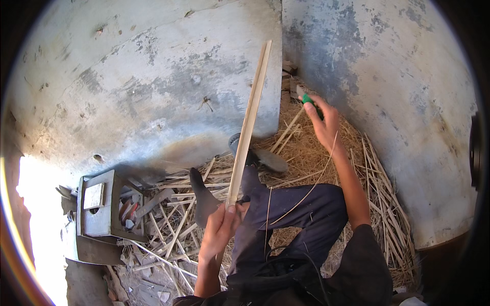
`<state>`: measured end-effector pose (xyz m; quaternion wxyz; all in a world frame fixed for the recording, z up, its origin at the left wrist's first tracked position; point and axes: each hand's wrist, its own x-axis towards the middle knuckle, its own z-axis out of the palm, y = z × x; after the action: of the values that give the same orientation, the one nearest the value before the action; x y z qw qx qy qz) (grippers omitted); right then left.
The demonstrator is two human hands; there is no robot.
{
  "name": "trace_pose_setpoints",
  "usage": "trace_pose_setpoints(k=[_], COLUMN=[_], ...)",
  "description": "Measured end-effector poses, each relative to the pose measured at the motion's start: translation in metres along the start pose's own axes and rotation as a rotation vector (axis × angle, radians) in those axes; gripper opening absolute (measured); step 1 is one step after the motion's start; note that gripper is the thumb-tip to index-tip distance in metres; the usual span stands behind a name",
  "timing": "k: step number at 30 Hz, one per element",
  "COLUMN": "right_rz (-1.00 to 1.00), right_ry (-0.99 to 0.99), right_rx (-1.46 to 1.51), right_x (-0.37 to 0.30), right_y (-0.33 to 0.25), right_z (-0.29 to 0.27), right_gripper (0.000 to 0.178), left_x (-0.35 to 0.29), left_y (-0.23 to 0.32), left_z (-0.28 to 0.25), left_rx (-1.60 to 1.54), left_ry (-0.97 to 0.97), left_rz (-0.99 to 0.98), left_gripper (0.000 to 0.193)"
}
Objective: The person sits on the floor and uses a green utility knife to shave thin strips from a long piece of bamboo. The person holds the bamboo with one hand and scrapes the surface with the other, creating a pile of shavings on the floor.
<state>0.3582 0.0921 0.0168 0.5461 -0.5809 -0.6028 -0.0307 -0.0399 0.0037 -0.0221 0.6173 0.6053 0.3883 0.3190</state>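
Note:
My left hand (222,224) is closed round the lower end of a long, pale split bamboo strip (247,122). The strip rises steeply from the hand, leaning a little right, and its hollow inner side shows. Up and to the right, my right hand (325,120) grips a knife (307,99) by its green handle. Its short blade points up and left, apart from the strip. A thin curved sliver (309,193) runs from near my right wrist down over my dark trouser leg.
Cut strips (383,204) and fine shavings (301,148) cover the floor around my legs. A wooden box (97,188) with odds and ends inside stands at the left. Worn grey walls (168,76) rise ahead and at the right. A dark shoe (270,160) lies beyond my knee.

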Motion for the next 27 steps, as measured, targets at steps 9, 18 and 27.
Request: trace_pose_setpoints(k=[9, 18, 27], right_rz=[-0.489, -0.632, -0.629], right_ry=[-0.328, -0.407, -0.339], right_rx=[0.136, 0.140, 0.068], right_x=[-0.039, -0.058, -0.062], right_y=[-0.083, -0.098, -0.102], right_z=[0.024, 0.039, 0.041], right_gripper=[0.036, 0.031, 0.031], left_x=[0.021, 0.022, 0.022], left_y=[0.031, 0.035, 0.041], left_z=[0.011, 0.027, 0.037], left_rx=[-0.111, -0.190, -0.113], left_ry=[-0.009, 0.083, 0.162], left_rz=[0.040, 0.116, 0.211], left_gripper=[0.029, 0.026, 0.032])
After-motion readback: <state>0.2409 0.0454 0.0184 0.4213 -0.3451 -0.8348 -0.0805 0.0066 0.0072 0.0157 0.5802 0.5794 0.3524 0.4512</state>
